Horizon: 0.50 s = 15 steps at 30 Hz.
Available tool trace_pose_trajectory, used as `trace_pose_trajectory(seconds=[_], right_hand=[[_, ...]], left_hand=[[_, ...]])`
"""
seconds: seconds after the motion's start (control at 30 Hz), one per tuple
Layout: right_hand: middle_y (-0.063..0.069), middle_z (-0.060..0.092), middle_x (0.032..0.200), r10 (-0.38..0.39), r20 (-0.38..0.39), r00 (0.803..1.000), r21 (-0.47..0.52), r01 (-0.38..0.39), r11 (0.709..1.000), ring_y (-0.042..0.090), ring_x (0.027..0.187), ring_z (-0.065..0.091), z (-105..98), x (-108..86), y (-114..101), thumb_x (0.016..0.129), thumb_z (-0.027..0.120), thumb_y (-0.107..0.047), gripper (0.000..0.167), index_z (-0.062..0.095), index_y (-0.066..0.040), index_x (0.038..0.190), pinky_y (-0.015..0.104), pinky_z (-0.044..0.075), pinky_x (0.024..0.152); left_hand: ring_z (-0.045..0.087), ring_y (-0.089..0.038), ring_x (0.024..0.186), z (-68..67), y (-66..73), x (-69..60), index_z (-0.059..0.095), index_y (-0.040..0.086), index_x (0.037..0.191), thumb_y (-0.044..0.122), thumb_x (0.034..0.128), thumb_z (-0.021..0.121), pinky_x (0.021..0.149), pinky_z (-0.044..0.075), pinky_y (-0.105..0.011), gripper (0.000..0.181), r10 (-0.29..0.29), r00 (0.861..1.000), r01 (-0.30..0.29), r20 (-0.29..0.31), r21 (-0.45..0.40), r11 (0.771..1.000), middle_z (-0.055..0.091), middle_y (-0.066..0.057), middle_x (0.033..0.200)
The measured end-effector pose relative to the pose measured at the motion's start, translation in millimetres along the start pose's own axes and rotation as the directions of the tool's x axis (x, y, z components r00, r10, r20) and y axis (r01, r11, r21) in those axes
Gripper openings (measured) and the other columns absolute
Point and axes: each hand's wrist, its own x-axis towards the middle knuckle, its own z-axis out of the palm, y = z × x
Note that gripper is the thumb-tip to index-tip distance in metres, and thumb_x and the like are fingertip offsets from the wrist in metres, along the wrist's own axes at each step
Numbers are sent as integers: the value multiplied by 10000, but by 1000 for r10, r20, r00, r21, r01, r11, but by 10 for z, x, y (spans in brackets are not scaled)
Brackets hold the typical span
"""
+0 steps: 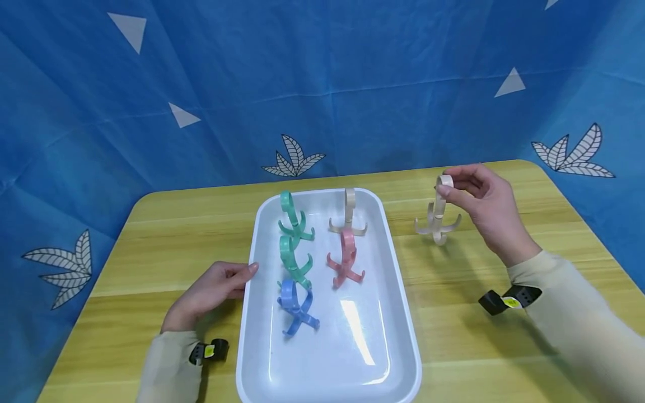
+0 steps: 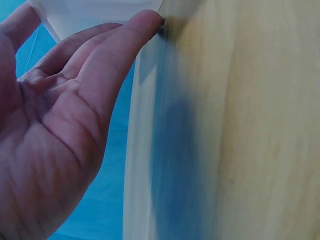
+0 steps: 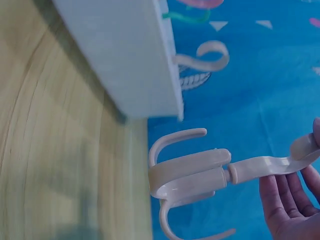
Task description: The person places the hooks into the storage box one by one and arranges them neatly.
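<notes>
My right hand (image 1: 492, 208) pinches a beige rotating hook hanger (image 1: 439, 215) by its curved top, right of the white tray (image 1: 410, 330). The hanger is upright with its prongs pointing down and outward; in the right wrist view its prongs (image 3: 192, 170) are close to the tabletop, though contact is unclear. My left hand (image 1: 214, 288) grips the tray's left rim, thumb on top and fingers against its side. Inside the tray stand two green hangers (image 1: 297, 224), a blue hanger (image 1: 298, 308), a pink hanger (image 1: 346, 257) and another beige hanger (image 1: 349, 215).
The wooden table (image 1: 181, 240) has rounded far corners. A blue cloth (image 1: 353, 101) with leaf and triangle prints hangs behind and at both sides. Black camera straps (image 1: 509, 299) circle both wrists.
</notes>
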Motion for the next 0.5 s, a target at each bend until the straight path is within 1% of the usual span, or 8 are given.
trace_pose_trajectory(seconds=[0.13, 0.23, 0.47, 0.5], right_hand=[[84, 606, 1127, -21, 12, 1000, -23, 21, 1000, 173, 1030, 583, 48, -105, -112, 920, 700, -64, 320, 606, -4, 1220, 175, 478, 845], [91, 610, 1127, -28, 21, 999, -64, 29, 998, 183, 1031, 581, 99, -193, -205, 921, 702, -69, 320, 604, -3, 1219, 175, 469, 855], [103, 595, 1153, -15, 39, 999, -148, 21, 989, 197, 1046, 579, 211, -370, -382, 923, 700, -70, 310, 599, -3, 1208, 174, 484, 851], [111, 591, 1157, -10, 44, 999, -141, 16, 990, 204, 1046, 577, 224, -393, -402, 917, 704, -60, 315, 598, 6, 1206, 177, 489, 851]], left_hand=[[677, -293, 1011, -3, -7, 5, 590, -73, 1297, 413, 1029, 510, 877, 528, -405, 561, 3, 1000, -3, 10, -13, 1000, 671, -174, 1155], [676, -295, 1013, -7, -10, -2, 589, -76, 1296, 407, 1032, 506, 877, 528, -404, 557, 10, 1000, -10, 15, -18, 1000, 669, -178, 1157], [672, -295, 1023, -2, -18, -1, 588, -72, 1301, 416, 1024, 519, 885, 524, -402, 566, 4, 1000, -4, 6, -26, 1000, 664, -179, 1171], [672, -294, 1024, 1, -18, 1, 587, -72, 1302, 418, 1022, 522, 887, 522, -402, 568, 4, 1000, -4, 2, -25, 1000, 663, -178, 1173]])
